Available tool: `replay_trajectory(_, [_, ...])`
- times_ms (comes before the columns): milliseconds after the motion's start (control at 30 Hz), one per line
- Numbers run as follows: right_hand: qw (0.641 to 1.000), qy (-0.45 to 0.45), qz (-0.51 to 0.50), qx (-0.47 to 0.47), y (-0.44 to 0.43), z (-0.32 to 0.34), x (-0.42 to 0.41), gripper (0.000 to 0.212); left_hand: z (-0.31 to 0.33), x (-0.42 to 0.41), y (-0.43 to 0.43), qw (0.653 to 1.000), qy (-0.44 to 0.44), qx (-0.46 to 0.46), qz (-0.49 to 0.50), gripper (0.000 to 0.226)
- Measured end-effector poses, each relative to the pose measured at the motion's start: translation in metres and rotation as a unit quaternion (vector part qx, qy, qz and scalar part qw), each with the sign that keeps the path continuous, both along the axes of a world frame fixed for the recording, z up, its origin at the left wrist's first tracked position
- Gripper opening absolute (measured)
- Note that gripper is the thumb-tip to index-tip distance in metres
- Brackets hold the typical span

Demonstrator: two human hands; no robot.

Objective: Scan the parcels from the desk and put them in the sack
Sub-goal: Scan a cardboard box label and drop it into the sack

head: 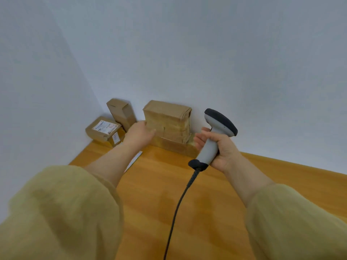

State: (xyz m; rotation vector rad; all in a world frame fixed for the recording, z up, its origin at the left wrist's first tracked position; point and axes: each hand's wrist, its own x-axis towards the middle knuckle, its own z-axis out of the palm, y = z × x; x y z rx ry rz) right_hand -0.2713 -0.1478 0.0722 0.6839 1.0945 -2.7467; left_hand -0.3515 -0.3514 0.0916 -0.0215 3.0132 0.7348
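Wooden desk (206, 212) sits in a corner of pale walls (187, 53).
10 o'clock: labelled parcel (103, 129), small box (121, 112) upright behind it.
12 o'clock: large parcel (169, 119) on edge atop a flat parcel (176, 146), against the wall, long axis 9–3.
Left hand (139, 132) on its left edge; blurred, cannot tell if it grips.
Right hand (223, 149) wraps the scanner (216, 132) handle at 1 o'clock, head aimed at 10; cable (180, 201) runs to 6.

The desk (154, 194) is shown in orange-brown wood grain, and the wall (206, 53) above in pale blue-grey. The large parcel (169, 119) at centre and the upright parcel (121, 111) and flat parcel (97, 132) to its left are wrapped in plain brown. A white label (105, 125) printed in black and red is borne by the flat one. The scanner (214, 139) is coloured light grey with a black cap, and its cable (178, 203) black. The sleeves (62, 212) are seen in olive-tan.
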Motion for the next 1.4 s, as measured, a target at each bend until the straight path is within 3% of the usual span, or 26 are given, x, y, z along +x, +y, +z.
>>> replay_trajectory(200, [0.996, -0.033, -0.047, 0.066, -0.031, -0.004, -0.083, 0.016, -0.013, -0.112, -0.017, 0.998, -0.023, 0.056, 0.009, 0.047])
replay_trajectory(300, [0.986, -0.068, -0.056, 0.140, -0.045, -0.005, -0.115, 0.023, -0.021, -0.156, -0.022, 0.994, -0.036, 0.095, 0.028, 0.054])
replay_trajectory(400, [0.977, -0.088, -0.056, 0.187, -0.056, -0.016, -0.134, 0.037, -0.030, -0.181, -0.025, 0.991, -0.057, 0.115, 0.028, 0.059])
replay_trajectory(567, [0.973, -0.082, -0.074, 0.203, -0.064, -0.020, -0.135, 0.041, -0.044, -0.185, -0.040, 0.981, -0.075, 0.178, 0.003, 0.070])
replay_trajectory(667, [0.976, -0.066, -0.098, 0.181, -0.064, -0.024, -0.119, 0.034, -0.043, -0.163, -0.051, 0.972, -0.068, 0.222, 0.023, 0.065])
replay_trajectory(733, [0.978, -0.058, -0.109, 0.169, -0.063, -0.027, -0.097, 0.028, -0.045, -0.134, -0.058, 0.955, -0.079, 0.285, 0.015, 0.050])
replay_trajectory(800, [0.980, -0.054, -0.114, 0.157, -0.061, -0.034, -0.068, 0.022, -0.051, -0.097, -0.067, 0.935, -0.096, 0.342, 0.015, 0.051])
replay_trajectory(867, [0.983, -0.057, -0.114, 0.134, -0.058, -0.047, -0.036, 0.018, -0.061, -0.060, -0.072, 0.914, -0.117, 0.386, 0.042, 0.032])
replay_trajectory(933, [0.983, -0.071, -0.118, 0.121, -0.056, -0.061, -0.004, 0.016, -0.063, -0.019, -0.072, 0.862, -0.154, 0.473, 0.097, 0.010])
replay_trajectory(967, [0.983, -0.080, -0.118, 0.119, -0.055, -0.067, 0.012, 0.016, -0.065, 0.001, -0.070, 0.839, -0.175, 0.501, 0.123, 0.023])
replay_trajectory(1067, [0.980, -0.113, -0.111, 0.121, -0.052, -0.092, 0.059, 0.022, -0.083, 0.055, -0.065, 0.831, -0.229, 0.468, 0.195, 0.052])
replay_trajectory(1267, [0.969, -0.177, -0.089, 0.146, -0.048, -0.137, 0.135, 0.012, -0.125, 0.151, -0.061, 0.808, -0.293, 0.438, 0.264, 0.030])
replay_trajectory(1400, [0.969, -0.202, -0.063, 0.124, -0.044, -0.153, 0.166, 0.022, -0.138, 0.189, -0.063, 0.812, -0.313, 0.409, 0.276, 0.028])
